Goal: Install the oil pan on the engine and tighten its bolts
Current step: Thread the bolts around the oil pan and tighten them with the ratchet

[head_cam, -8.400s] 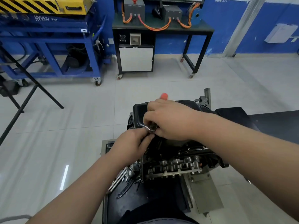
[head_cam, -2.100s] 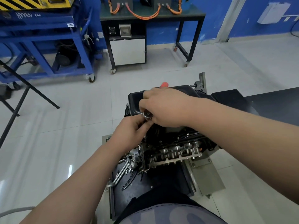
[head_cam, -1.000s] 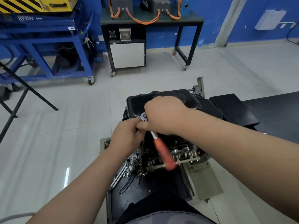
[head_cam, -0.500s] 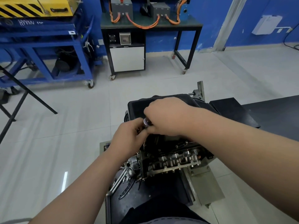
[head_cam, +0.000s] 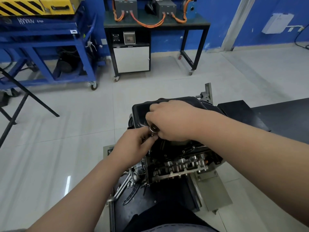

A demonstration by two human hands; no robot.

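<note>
The black oil pan (head_cam: 139, 113) sits on top of the engine (head_cam: 180, 163), which is mounted on a stand in front of me. My right hand (head_cam: 173, 122) grips a ratchet wrench whose silver head (head_cam: 153, 128) shows at the pan's near-left edge; its handle is hidden under the hand. My left hand (head_cam: 133, 146) pinches the socket just below the ratchet head, fingers curled round it. The bolt itself is hidden.
Wrenches and loose tools (head_cam: 123, 185) lie on the stand's black tray at the engine's left. A black bench (head_cam: 284, 118) is at the right. A blue wheeled frame (head_cam: 50, 52) and a black table with orange cables (head_cam: 155, 24) stand beyond.
One second ago the ratchet's orange handle pointed toward me below the right hand; now it is swung away and hidden under the hand. Both hands stay at the same bolt.
</note>
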